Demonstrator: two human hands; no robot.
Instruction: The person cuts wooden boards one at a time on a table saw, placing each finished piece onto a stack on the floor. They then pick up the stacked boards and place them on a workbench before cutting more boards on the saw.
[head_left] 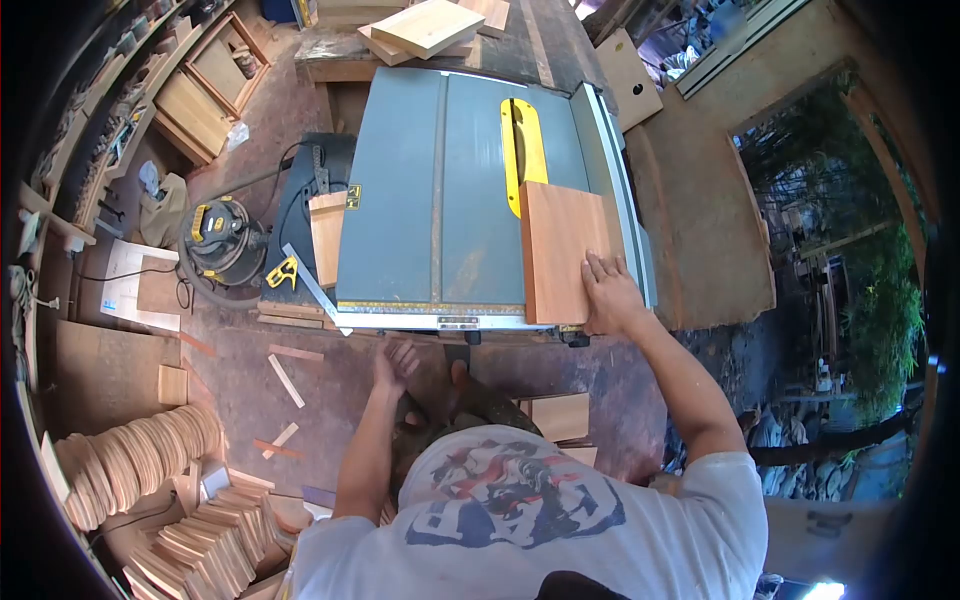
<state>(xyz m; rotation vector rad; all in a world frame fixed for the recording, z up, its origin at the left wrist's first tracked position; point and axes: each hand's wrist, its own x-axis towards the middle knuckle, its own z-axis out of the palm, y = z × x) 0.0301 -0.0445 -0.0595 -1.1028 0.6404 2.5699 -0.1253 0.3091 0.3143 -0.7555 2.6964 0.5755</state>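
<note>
My right hand (612, 293) lies on the near right part of a thick reddish wooden board (562, 240), its fingers over the top face. The board rests flat on the grey table saw top (395, 190), close to the metal rip fence (622, 185) on the right. Its far end reaches the yellow throat plate (522, 140), where a dark blade slot shows. Below the saw's front edge, my left hand (397, 365) hangs apart from the saw with loosely curled fingers and nothing visible in them.
Left of the saw are a combination square (290, 270), a wood offcut (327, 235) and a shop vacuum (220, 235). Pale boards (425, 28) lie on the bench behind. Stacked wooden pieces (140, 460) and scattered strips (286, 381) are on the floor at left.
</note>
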